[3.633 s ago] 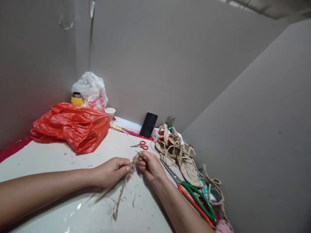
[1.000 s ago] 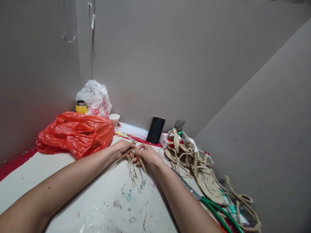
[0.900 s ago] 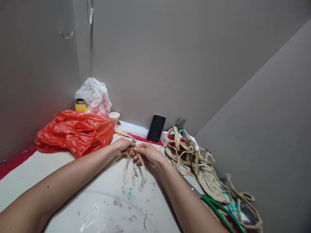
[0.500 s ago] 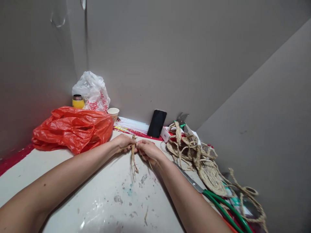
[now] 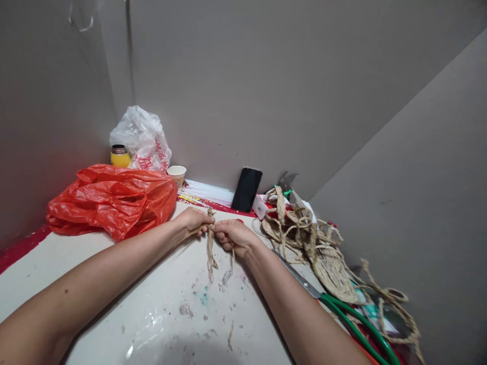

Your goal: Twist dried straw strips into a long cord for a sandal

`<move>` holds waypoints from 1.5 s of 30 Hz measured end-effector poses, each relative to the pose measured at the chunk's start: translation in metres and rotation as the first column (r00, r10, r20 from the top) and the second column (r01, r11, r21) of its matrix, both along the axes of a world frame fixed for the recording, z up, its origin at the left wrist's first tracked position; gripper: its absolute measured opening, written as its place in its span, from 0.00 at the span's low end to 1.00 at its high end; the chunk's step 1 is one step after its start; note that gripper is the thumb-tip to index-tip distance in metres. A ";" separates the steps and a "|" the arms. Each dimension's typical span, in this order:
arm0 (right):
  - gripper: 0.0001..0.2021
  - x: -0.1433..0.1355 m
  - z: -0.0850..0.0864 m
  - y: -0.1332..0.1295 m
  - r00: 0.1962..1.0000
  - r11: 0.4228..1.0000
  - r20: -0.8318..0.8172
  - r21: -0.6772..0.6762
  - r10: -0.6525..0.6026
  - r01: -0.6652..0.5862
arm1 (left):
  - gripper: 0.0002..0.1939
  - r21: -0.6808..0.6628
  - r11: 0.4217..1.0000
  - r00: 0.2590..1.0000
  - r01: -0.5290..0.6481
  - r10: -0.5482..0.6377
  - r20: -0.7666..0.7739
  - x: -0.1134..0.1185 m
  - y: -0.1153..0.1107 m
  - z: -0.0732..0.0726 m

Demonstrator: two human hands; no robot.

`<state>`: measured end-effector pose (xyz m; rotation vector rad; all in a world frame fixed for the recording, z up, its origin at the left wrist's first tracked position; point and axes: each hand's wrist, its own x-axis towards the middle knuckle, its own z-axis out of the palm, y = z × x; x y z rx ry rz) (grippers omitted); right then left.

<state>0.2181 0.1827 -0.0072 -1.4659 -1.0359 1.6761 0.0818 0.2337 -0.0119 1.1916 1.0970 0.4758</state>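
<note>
Over the middle of the white tabletop, my left hand is closed on strands of tan straw cord, and a few strands trail back along that wrist. My right hand pinches the same cord from the other side, its thumb and forefinger almost meeting the left fingertips. A small knotted end sticks up between the hands. Loose, frayed strands hang below it toward the table. A thin strand drops beneath my right palm. The exact crossing of the strands is hidden by the fingers.
Braided straw pieces lie piled at right, with green-handled shears in front. A black phone leans against the wall. A red plastic bag, paper cup, yellow jar and white plastic bag stand at left.
Both hands stay together at the knot with small finger movements. My right fingers have drawn in to a tighter pinch, and the strand under that palm hangs more plainly. The view has shifted slightly.
</note>
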 end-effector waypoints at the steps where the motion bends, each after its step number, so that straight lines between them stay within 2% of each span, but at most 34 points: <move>1: 0.07 0.001 0.001 0.000 1.000 1.000 -0.010 -0.008 0.008 -0.008 | 0.11 -0.014 1.000 1.000 0.010 -0.010 0.013 -0.001 0.001 0.001; 7: 0.10 0.010 0.000 0.001 0.998 0.999 0.022 0.007 0.052 -0.052 | 0.01 -0.097 0.989 0.990 0.108 -0.098 0.102 -0.012 0.007 0.006; 10: 0.11 0.013 -0.001 0.002 0.994 0.995 0.075 0.044 0.082 -0.085 | 0.03 -0.100 0.984 0.984 0.148 -0.136 0.119 -0.015 0.009 0.005; 16: 0.11 0.012 -0.002 0.001 0.959 0.980 0.271 0.150 0.087 -0.131 | 0.03 -0.008 0.981 0.981 0.194 -0.194 0.002 -0.015 0.010 0.005; 19: 0.13 0.010 -0.004 0.000 0.914 0.955 0.403 0.252 0.042 -0.154 | 0.02 0.016 0.981 0.981 0.191 -0.190 -0.036 -0.013 0.009 0.006; 23: 0.13 0.008 -0.007 0.001 0.830 0.906 0.557 0.366 -0.030 -0.213 | 0.09 0.063 0.986 0.984 0.156 -0.150 -0.092 -0.011 0.007 0.007; 28: 0.09 0.010 -0.009 0.001 0.717 0.860 0.689 0.427 -0.109 -0.280 | 0.15 0.134 0.980 0.982 0.150 -0.132 -0.134 -0.010 0.003 0.006; 33: 0.08 0.007 -0.008 -0.002 0.653 0.842 0.744 0.439 -0.146 -0.313 | 0.13 0.160 0.968 0.967 0.196 -0.164 -0.194 -0.009 0.006 0.004; 37: 0.06 0.009 -0.005 -0.002 0.667 0.851 0.737 0.418 -0.113 -0.318 | 0.14 0.165 0.968 0.969 0.188 -0.156 -0.191 -0.009 0.007 0.003; 42: 0.07 0.014 0.002 0.000 0.743 0.886 0.666 0.382 -0.066 -0.263 | 0.12 0.163 0.973 0.972 0.164 -0.131 -0.194 -0.007 0.004 0.005; 45: 0.10 0.008 0.005 -0.002 0.805 0.916 0.592 0.345 -0.044 -0.203 | 0.11 0.156 0.976 0.976 0.150 -0.121 -0.184 -0.007 0.003 0.006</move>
